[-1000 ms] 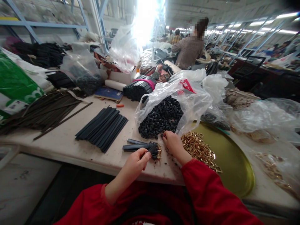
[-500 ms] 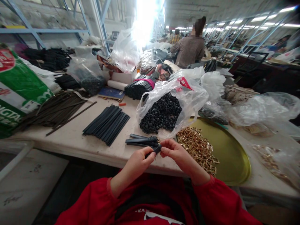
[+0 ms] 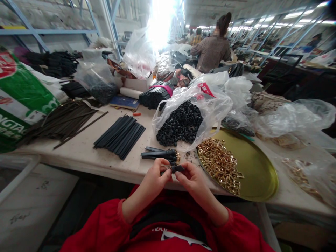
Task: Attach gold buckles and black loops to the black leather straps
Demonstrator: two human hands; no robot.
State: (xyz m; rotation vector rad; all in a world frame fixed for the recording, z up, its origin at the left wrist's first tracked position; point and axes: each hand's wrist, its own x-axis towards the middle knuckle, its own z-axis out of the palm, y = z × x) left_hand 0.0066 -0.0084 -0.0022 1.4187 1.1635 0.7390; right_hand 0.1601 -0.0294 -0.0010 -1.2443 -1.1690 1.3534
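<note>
Close to the table's front edge, my left hand [image 3: 155,177] and my right hand [image 3: 191,176] pinch one short black strap [image 3: 179,168] between them. A bit of gold metal shows by the left fingertips, partly hidden. Just beyond the hands lie several black straps with gold buckles [image 3: 160,154] in a small pile. Behind that pile, an open clear plastic bag spills black loops [image 3: 180,126]. On my right, gold buckles [image 3: 223,164] are heaped on a round gold tray [image 3: 258,175]. A stack of flat black strips [image 3: 119,136] lies to the left.
Brown strips [image 3: 68,120] and a green bag [image 3: 23,101] take up the table's left end. At the back are a blue notebook [image 3: 124,103] and a banded black bundle [image 3: 156,95]. Plastic bags [image 3: 296,119] crowd the right. A person [image 3: 214,52] is farther off, facing away.
The strap between my hands has turned, and its end now points right into my right fingers. My right hand has shifted slightly lower. The view has tilted a little.
</note>
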